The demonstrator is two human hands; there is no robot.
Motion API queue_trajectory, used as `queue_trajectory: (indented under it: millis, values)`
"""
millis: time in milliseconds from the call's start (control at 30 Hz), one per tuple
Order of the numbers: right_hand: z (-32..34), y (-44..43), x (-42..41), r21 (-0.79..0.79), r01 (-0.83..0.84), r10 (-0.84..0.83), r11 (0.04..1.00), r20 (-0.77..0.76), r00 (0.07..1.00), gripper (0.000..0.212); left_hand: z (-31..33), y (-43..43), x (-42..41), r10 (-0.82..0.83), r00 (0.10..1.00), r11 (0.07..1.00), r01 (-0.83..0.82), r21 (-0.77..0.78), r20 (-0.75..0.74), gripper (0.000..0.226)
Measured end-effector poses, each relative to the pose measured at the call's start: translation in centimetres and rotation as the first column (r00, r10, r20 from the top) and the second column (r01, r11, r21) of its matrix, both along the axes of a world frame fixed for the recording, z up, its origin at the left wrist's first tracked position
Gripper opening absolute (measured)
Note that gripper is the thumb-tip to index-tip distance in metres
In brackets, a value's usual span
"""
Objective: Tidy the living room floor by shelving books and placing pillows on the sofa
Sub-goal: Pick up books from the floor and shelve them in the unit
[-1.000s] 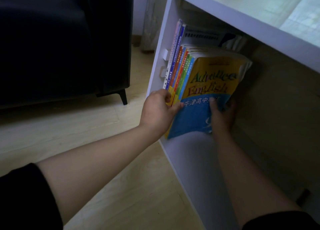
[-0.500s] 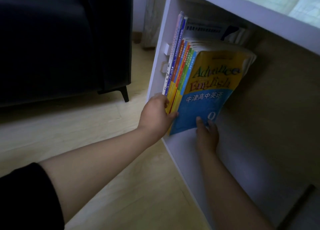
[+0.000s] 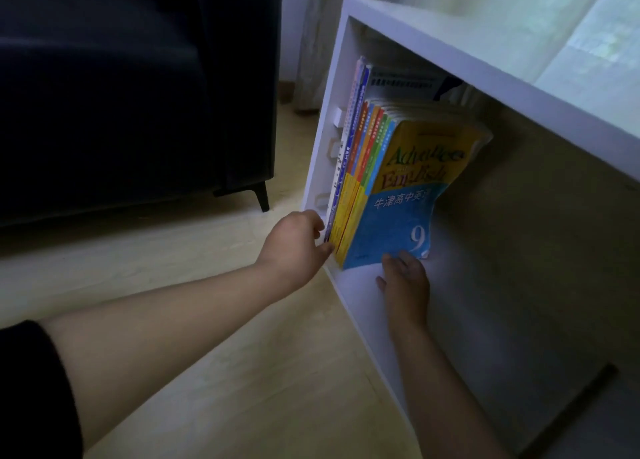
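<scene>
A row of books (image 3: 367, 168) stands upright at the left end of the white shelf (image 3: 460, 55), leaning on its side wall. The front one is a yellow and blue English textbook (image 3: 391, 230). My left hand (image 3: 294, 244) is at the shelf's front edge, thumb and fingertips touching the lower spines of the books. My right hand (image 3: 405, 278) lies on the shelf floor with straight fingers, their tips at the textbook's bottom edge. No pillow is in view.
A dark sofa (image 3: 104, 95) with a black leg (image 3: 261, 195) stands to the left of the shelf on the light wooden floor (image 3: 242, 389). The shelf compartment to the right of the books is dim. A curtain hangs behind.
My right hand has slid down from the textbook's cover to its bottom edge on the shelf floor. My left thumb has come off the cover onto the spines. The books stand straighter.
</scene>
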State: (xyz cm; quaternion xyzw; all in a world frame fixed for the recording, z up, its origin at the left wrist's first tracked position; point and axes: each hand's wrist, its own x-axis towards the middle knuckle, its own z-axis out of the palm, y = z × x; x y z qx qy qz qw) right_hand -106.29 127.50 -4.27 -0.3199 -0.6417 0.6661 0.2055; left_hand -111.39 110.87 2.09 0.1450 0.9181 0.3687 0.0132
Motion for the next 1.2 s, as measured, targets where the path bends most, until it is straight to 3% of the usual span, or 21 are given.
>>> queue_trajectory:
  millis: [433,667,867,1133,1200]
  values:
    - [1.2,0.1,-0.1,0.076,0.03,-0.033,0.997,0.04,0.999,0.049,1.3,-0.6,1.4,-0.007,1.0,0.999,0.008,-0.042,0.009,0.039]
    - [1.0,2.2,-0.7,0.086,0.084,-0.096,0.993,0.149,0.984,0.053,2.8,2.1,0.3,0.054,0.998,0.985,-0.06,0.161,0.043,0.073]
    - [0.1,2.7,-3.0,0.097,0.109,-0.126,0.989,0.187,0.974,0.044,1.1,5.4,-2.6,0.094,0.986,0.958,-0.128,0.258,0.138,0.084]
    - [-1.0,4.0,-5.5,0.187,0.072,-0.11,0.98,0.206,0.972,0.043,-1.1,6.7,-5.6,0.06,0.987,0.914,-0.115,0.389,0.149,0.075]
    - [-1.2,3.9,-6.0,0.121,0.082,-0.1,0.989,0.148,0.984,0.046,-1.1,6.3,-6.0,0.042,0.988,0.914,-0.098,0.394,0.149,0.072]
